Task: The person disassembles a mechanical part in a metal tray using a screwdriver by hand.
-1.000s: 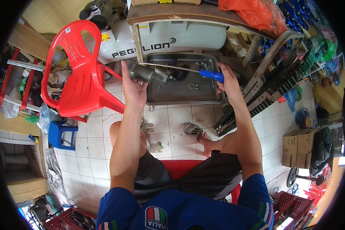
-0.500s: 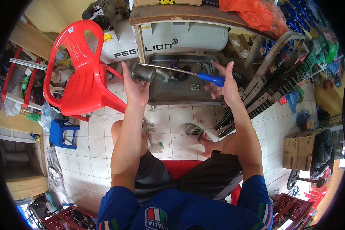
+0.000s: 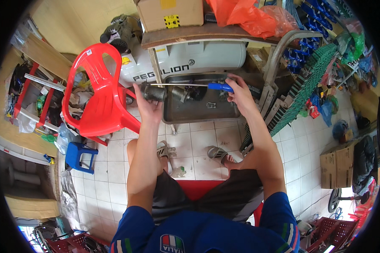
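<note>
Cupped round a grey metal cylinder (image 3: 155, 93), my left hand (image 3: 147, 105) is closed at the left side of a dark shallow tray (image 3: 194, 113). My right hand (image 3: 240, 92) grips the blue handle of a long screwdriver (image 3: 218, 86), whose thin shaft lies almost level and reaches across to the top of the cylinder; I cannot make out exactly where its tip rests. Inside the tray are a second metal fitting (image 3: 179, 95), some dark parts (image 3: 195, 93) and small loose pieces (image 3: 211, 105).
A red plastic chair (image 3: 95, 111) and blue stool (image 3: 74, 158) stand left. Behind the tray are a white tank (image 3: 215, 57) and wooden shelf (image 3: 185, 36). Folded metal racks (image 3: 285, 101) lean at the right, with cartons (image 3: 335, 168) beyond. My feet are on the tiled floor (image 3: 181, 143).
The right hand's fingers, spread half a second ago, are wrapped round the handle again, farther left, and the screwdriver is more level. The view has shifted, showing more of the shelf.
</note>
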Tool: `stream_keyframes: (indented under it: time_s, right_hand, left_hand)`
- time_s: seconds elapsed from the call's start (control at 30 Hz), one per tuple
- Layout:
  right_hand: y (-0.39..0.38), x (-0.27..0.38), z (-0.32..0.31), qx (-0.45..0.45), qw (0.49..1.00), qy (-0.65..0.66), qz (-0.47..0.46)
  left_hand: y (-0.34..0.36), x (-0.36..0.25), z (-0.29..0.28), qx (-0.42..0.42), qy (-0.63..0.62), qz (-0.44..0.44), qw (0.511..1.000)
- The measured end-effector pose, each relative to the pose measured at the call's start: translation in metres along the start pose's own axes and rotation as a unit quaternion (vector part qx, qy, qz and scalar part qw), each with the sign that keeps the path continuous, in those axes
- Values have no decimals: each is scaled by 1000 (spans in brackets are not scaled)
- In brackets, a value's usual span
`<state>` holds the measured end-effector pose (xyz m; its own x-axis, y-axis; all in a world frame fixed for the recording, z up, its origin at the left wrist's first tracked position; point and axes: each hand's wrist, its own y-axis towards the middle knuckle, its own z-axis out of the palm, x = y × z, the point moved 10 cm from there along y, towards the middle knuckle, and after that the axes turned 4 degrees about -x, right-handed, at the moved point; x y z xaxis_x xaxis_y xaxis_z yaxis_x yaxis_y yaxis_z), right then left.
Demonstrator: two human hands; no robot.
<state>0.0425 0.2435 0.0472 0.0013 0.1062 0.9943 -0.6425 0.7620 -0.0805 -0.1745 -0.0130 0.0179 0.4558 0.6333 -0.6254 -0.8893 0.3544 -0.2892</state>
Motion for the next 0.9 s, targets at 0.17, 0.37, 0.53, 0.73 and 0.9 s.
stream_keyframes:
  time_s: [0.17,0.37,0.53,0.73,0.9]
  right_hand:
    - [-7,8,10,28,998,63,-6]
    - [-5,-14,1,38,993,-76,80]
    - [2,-22,-1,40,993,-106,38]
    - [-5,-17,0,32,995,-90,18]
    - [-5,-17,6,63,997,34,-3]
  left_hand:
    - [1,8,-3,14,6,-3,1000]
    - [17,22,-25,-11,20,-37,999]
    - [18,21,-25,-17,36,-41,998]
    - [20,21,-23,-7,4,-52,999]
    - [26,22,-23,-19,-17,-60,998]
